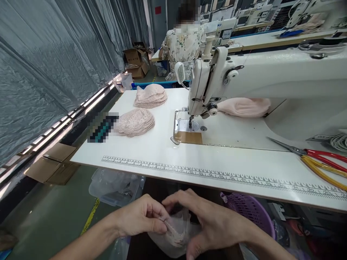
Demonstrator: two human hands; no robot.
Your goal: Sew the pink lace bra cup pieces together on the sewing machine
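Observation:
Below the table's front edge, my left hand [146, 216] pinches a translucent pale piece [177, 231] between thumb and fingers. Lacy pinkish material shows in its middle; whether the piece is sheer fabric or a thin plastic bag I cannot tell. My right hand [208, 220] arches over its right side, thumb and fingers spread wide apart. On the table, a stack of pink lace cups [137, 122] lies left of the sewing machine [206, 83], with a second stack of smoother pink cups [151, 95] behind it.
Scissors [311, 153] with red and yellow handles lie at the table's right. Pink fabric [244, 107] rests behind the needle. Under the table are a purple basket [251, 209] and a clear plastic bin [116, 186]. A person [184, 43] sits ahead, beyond the table.

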